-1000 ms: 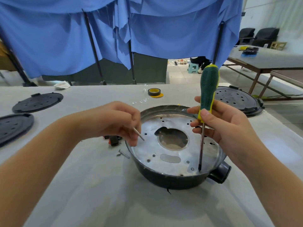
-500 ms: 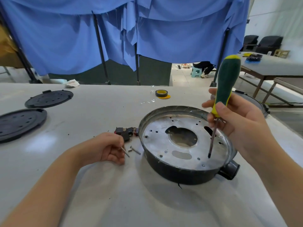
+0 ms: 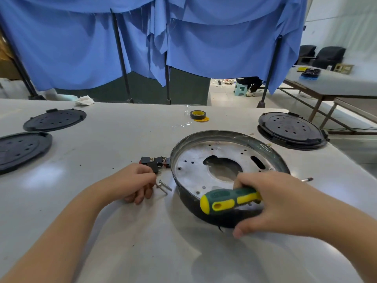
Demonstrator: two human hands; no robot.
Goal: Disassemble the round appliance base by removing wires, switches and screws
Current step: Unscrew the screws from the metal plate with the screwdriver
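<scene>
Round appliance base (image 3: 195, 170) sits on the table (image 3: 102, 231), and I place everything else from it. Just left of its rim, my left hand (image 3: 132, 181) rests knuckles-down with fingers curled, pinching a screw (image 3: 158, 185) beside another loose screw (image 3: 165, 185); the removed switches (image 3: 154, 162) lie just behind. Over its near rim, my right hand (image 3: 271, 203) is clamped on the screwdriver (image 3: 229, 200), which lies roughly level, green-and-yellow handle pointing left, tip poking out right. Inside the dark shell I see a perforated silver plate with a central hole.
</scene>
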